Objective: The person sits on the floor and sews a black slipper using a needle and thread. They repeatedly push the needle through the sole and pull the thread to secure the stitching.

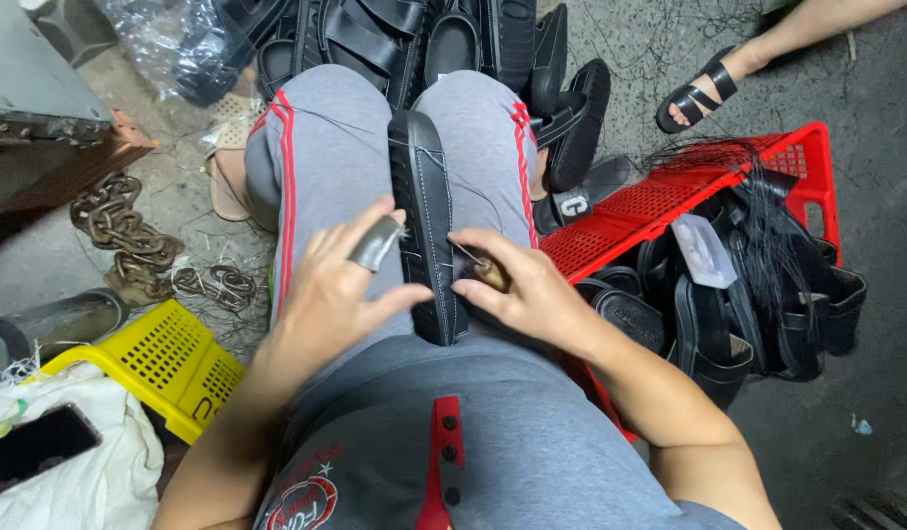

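A black sandal sole (426, 196) with white stitching lies lengthwise between my knees, clamped by grey trousers with red stripes. My left hand (341, 285) rests against its left edge, a grey guard wrapped round one finger, thumb touching the sole. My right hand (517, 285) presses the sole's right edge and grips a small brown-handled awl (488, 273) whose thin point lies on the stitching. A thin thread runs from the sole across my right thigh.
A red plastic crate (660, 211) on the right holds several black sandals and a bundle of black thread. More black sandals are piled ahead. A yellow basket (164, 363), a rusty chain (130, 240) and a white cloth with a phone lie left. Another person's sandalled foot (704, 88) is at top right.
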